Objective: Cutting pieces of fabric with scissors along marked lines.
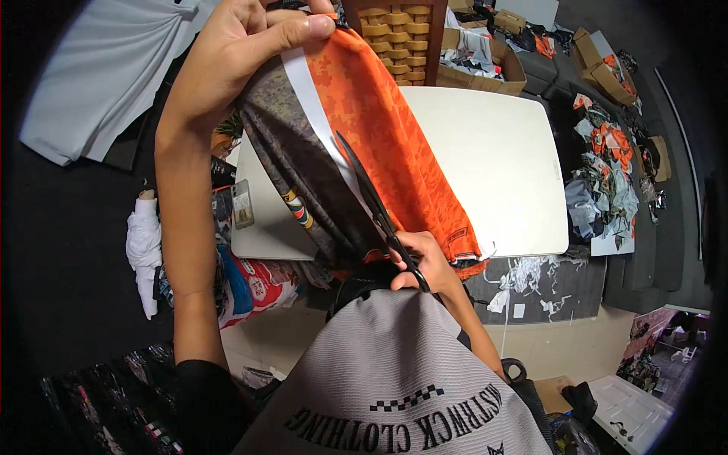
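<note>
My left hand [243,49] is raised at the top of the view, thumb and fingers pinching the upper end of a printed fabric piece. The cloth hangs down toward me, orange camouflage fabric [379,106] on one side and dark camouflage fabric [284,129] on the other. A white strip [309,98] runs between the two colours. Low near my chest, my right hand [428,262] grips black scissors [371,193]. Their long blades point up and left along the white strip, looking closed or nearly so. Folds and fingers partly hide the handles.
Behind the cloth stands a white table [500,152], with a woven basket [394,38] at its far edge. Cardboard boxes [485,64] and a scrap pile [607,174] lie to the right. White trimmings [531,277] litter the floor. A white fabric roll [144,243] is left.
</note>
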A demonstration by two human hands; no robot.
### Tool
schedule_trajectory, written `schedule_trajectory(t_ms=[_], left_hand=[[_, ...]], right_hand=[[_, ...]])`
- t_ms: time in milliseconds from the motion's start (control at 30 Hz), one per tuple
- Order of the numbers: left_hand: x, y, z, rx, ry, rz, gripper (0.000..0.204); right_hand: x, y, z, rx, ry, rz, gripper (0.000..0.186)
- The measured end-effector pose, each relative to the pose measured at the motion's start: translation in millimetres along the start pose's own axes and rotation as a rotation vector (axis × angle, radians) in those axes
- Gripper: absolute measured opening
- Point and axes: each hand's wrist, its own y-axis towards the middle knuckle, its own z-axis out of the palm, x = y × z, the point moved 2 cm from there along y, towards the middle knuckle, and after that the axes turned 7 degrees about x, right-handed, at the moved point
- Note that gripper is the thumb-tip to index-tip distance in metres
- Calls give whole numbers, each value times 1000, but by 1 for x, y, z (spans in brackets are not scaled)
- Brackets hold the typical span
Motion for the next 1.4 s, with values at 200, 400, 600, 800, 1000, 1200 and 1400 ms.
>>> schedule_trajectory(t_ms=[200,400,600,800,1000,1200,1400], left_hand=[[-2,-3,0,10,15,-50,14],[0,-1,3,-34,7,-19,13],[-10,0,5,31,16,-10,13],[-14,0,11,24,55,19,13],[-16,-3,12,24,42,30,13],[-19,-8,14,-5,62,25,13],[-22,-10,20,-25,53,50,13]], right_hand=[[-5,-4,-1,-1,-44,13,55],[-7,-5,-1,-21,-52,23,55],[2,0,-1,-30,-24,9,56],[8,5,1,-23,-11,-32,58],[9,7,3,-30,-3,-46,59],[12,5,8,-55,-30,-9,58],[17,6,10,-44,-36,-56,57]])
